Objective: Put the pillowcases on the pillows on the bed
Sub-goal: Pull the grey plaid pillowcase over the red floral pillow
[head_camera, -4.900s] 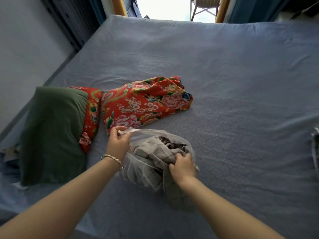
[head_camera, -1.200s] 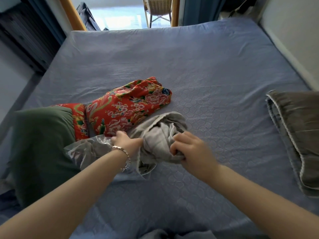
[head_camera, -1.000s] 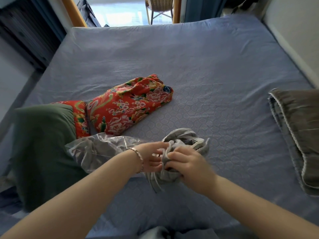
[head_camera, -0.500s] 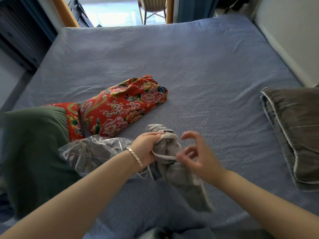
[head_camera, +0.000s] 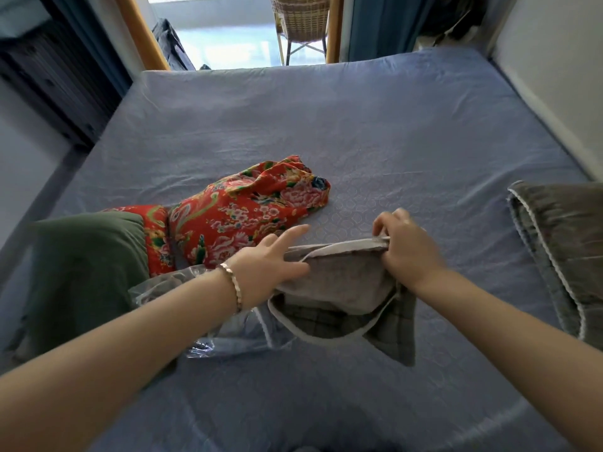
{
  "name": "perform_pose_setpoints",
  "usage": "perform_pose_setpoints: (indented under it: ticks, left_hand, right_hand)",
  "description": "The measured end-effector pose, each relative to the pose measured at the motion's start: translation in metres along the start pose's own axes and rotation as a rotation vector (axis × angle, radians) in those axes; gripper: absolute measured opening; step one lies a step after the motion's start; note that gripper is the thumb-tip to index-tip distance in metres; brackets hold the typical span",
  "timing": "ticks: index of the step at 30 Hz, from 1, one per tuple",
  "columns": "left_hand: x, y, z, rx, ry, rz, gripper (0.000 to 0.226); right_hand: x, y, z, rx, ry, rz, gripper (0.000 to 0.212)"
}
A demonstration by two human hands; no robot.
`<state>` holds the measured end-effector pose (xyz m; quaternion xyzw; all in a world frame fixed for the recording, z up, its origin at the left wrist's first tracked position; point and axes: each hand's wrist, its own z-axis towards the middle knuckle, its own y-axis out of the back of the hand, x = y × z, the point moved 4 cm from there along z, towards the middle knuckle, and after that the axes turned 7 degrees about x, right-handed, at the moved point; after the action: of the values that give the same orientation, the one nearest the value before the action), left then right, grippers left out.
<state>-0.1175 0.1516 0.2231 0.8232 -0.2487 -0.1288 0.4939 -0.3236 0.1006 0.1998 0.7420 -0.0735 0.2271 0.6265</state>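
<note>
On the bed (head_camera: 359,125), the pillowcase (head_camera: 342,282) lies between left pillows (head_camera: 248,210) and, seemingly, a right pillow (head_camera: 567,243).

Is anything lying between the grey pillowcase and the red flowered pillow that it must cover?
Nothing visible blocks it. The grey pillowcase, gripped by the right hand, lies close beside the red flowered pillow. Only the open left hand reaches across the gap. The plastic bag lies nearer the person, off that path.
</note>
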Motion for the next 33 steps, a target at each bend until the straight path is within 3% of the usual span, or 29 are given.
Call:
perform_pose_setpoints:
  ticks: [2, 5, 8, 10, 12, 13, 15, 18, 21, 25, 28, 30, 33]
  left_hand:
    - [0.008, -0.004, 0.002, 0.021, 0.192, -0.038, 0.052]
    - [0.014, -0.010, 0.007, -0.014, 0.402, -0.303, 0.060]
    - [0.006, -0.004, 0.011, -0.301, 0.449, -0.539, 0.051]
    - [-0.002, 0.001, 0.014, -0.436, 0.430, -0.629, 0.051]
    - [-0.011, 0.003, 0.018, -0.392, 0.383, -0.760, 0.068]
    - [-0.013, 0.004, 0.020, -0.369, 0.360, -0.808, 0.076]
    - [-0.013, 0.010, 0.020, -0.380, 0.311, -0.840, 0.084]
    - [-0.004, 0.015, 0.016, -0.359, 0.257, -0.821, 0.078]
    - [0.029, 0.010, 0.013, -0.337, 0.373, -0.901, 0.071]
    - [0.113, -0.015, 0.016, -0.385, 0.692, -0.852, 0.061]
    - [0.161, -0.056, 0.025, -0.132, 0.819, -0.714, 0.060]
    - [0.168, -0.080, 0.036, 0.011, 0.756, -0.698, 0.056]
    - [0.175, -0.109, 0.048, 0.077, 0.701, -0.793, 0.042]
  right_hand:
    - [0.005, 0.001, -0.001, 0.086, 0.080, -0.128, 0.027]
    - [0.012, -0.009, -0.007, 0.256, 0.225, -0.215, 0.029]
    - [0.013, -0.018, -0.007, 0.355, 0.234, -0.121, 0.028]
    - [0.010, -0.008, -0.007, 0.081, 0.230, -0.169, 0.039]
    - [0.023, 0.004, -0.022, -0.298, 0.350, -0.133, 0.045]
    - [0.035, 0.000, -0.031, -0.356, 0.487, -0.093, 0.038]
    - [0.055, -0.027, -0.042, -0.225, 0.679, -0.104, 0.040]
    - [0.051, -0.071, -0.020, 0.149, 0.509, -0.175, 0.075]
    - [0.059, -0.102, -0.008, 0.448, 0.453, -0.280, 0.054]
    - [0.065, -0.140, -0.021, 0.703, 0.267, -0.344, 0.039]
    - [0.060, -0.162, -0.016, 0.758, 0.120, -0.239, 0.037]
    - [0.055, -0.170, 0.000, 0.734, 0.040, -0.135, 0.034]
    - [0.058, -0.170, 0.043, 0.630, -0.041, -0.085, 0.029]
